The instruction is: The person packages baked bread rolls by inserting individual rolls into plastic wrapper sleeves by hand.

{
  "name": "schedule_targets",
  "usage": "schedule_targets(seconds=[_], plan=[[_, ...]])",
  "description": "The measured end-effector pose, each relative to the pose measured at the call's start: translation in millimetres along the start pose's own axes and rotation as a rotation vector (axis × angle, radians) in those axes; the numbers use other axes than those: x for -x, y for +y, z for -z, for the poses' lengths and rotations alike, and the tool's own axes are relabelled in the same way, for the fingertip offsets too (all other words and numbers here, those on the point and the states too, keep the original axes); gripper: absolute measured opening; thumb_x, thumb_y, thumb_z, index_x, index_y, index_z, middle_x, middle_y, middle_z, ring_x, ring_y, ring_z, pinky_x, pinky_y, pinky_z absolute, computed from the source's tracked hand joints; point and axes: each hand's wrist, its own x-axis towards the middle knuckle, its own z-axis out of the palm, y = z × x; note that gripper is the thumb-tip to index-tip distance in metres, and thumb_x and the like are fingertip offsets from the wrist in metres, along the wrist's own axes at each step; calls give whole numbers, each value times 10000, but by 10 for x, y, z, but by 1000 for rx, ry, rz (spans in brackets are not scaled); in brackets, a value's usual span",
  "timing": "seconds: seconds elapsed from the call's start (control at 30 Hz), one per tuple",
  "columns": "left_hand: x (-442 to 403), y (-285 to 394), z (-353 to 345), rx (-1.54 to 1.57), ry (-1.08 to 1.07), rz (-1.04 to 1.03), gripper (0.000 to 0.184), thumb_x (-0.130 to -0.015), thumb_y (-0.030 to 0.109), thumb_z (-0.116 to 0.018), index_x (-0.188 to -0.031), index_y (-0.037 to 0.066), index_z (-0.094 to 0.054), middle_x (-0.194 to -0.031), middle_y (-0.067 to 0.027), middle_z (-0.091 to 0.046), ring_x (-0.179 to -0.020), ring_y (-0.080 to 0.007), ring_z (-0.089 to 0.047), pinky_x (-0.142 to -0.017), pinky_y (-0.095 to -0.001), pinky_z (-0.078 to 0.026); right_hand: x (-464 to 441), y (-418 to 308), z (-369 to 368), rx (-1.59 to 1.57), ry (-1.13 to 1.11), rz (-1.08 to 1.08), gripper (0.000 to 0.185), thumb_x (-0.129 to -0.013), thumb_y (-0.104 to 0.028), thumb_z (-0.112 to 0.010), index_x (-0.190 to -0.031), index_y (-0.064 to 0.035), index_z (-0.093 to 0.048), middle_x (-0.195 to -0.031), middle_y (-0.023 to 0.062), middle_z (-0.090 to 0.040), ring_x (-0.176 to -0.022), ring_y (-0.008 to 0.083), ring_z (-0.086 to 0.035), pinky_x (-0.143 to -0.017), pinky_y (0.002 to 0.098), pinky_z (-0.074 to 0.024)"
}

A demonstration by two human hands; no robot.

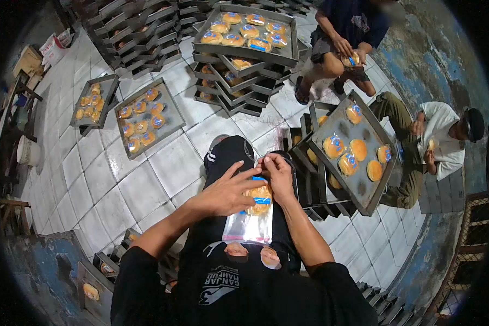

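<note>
A round bun in a clear bag with a blue label [262, 200] lies on my lap, on top of flat clear plastic bags [247, 228]. My left hand [225, 191] rests over the bun's left side, its fingers spread. My right hand [276, 176] is at the bun's upper right edge, thumb and fingers pinched together at the top of the bag. What exactly lies between those fingertips is too small to tell, though the bag's edge runs up to them.
Stacked metal trays with bagged buns stand ahead [244, 51] and at the right [358, 136]. Two more trays [176, 111] [114, 81] lie on the tiled floor at the left. A person [358, 27] holds a bun; another person [443, 141] sits at the right.
</note>
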Motion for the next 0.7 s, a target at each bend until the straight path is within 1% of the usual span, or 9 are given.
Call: schedule_targets(seconds=[0.1, 0.13, 0.17, 0.23, 0.3, 0.4, 0.5, 0.53, 0.7], plan=[[-62, -154, -88, 495, 285, 189, 248, -963, 188, -638, -1180, 98, -717, -1312, -71, -648, -1340, -292, -533, -1166, -462, -330, 22, -134, -35, -72, -50, -6, 213, -1065, -205, -567, -1116, -9, -633, -1043, 68, -699, -895, 121, -658, -831, 282, -547], [-61, -142, -143, 1042, 473, 379, 210, -1020, 143, -581, -1168, 25, -672, -1145, -56, -691, -1128, -174, -635, -1041, -336, -445, 57, -258, -66, -141, -45, 0, 228, -1067, -215, -564, -1130, -8, -637, -1057, 67, -700, -902, 117, -654, -841, 281, -541], [-18, -170, -135, 1263, 616, 489, 173, -1046, 106, -538, -1156, 12, -634, -1090, -47, -677, -991, -73, -612, -917, -246, -481, 110, -364, -101, -212, -42, 2, 242, -1070, -225, -562, -1143, -8, -641, -1072, 65, -702, -908, 112, -651, -850, 281, -535], [-22, -227, -87, 1171, 774, 523, 166, -1061, 116, -517, -1130, 0, -612, -1070, -30, -665, -963, -75, -606, -915, -255, -478, 192, -435, -140, 110, -74, 191, 301, -1069, -237, -560, -1166, 26, -671, -1130, 82, -704, -938, 149, -653, -872, 291, -517], [-43, -262, -174, 1163, 869, 593, 201, -1068, 146, -495, -1157, 10, -615, -1102, -22, -658, -1060, -116, -592, -995, -285, -440, 212, -458, -205, 417, -140, 436, 315, -1066, -232, -563, -1166, 43, -679, -1147, 91, -705, -943, 171, -656, -873, 297, -516], [-121, -292, -196, 1091, 984, 623, 285, -1085, 209, -485, -1181, -17, -629, -1211, -79, -669, -1130, -150, -594, -1024, -294, -427, 260, -590, -326, 612, -32, 470, 283, -1033, -214, -607, -1118, 42, -692, -1051, 132, -692, -911, 219, -667, -830, 308, -517], [-120, -336, -60, 999, 884, 611, 326, -1088, 244, -498, -1120, -38, -658, -1205, -94, -679, -1146, -167, -598, -1027, -303, -431, 231, -682, -468, 712, -9, 558, 237, -997, -190, -644, -1053, 33, -702, -932, 150, -664, -838, 266, -658, -760, 328, -508], [-183, -386, -83, 870, 1002, 558, 307, -1075, 214, -535, -1052, -41, -704, -1095, -77, -686, -1037, -132, -616, -930, -277, -474, 200, -724, -494, 727, -29, 587, 228, -993, -184, -647, -1039, 32, -704, -911, 150, -660, -821, 273, -652, -746, 333, -505], [-311, -362, -37, 886, 1137, 596, 385, -1094, 282, -501, -974, -32, -690, -981, -79, -707, -898, -127, -644, -832, -268, -509, 129, -886, -557, 783, -102, 614, 205, -986, -160, -649, -939, 33, -696, -809, 149, -617, -723, 294, -614, -672, 363, -479]])
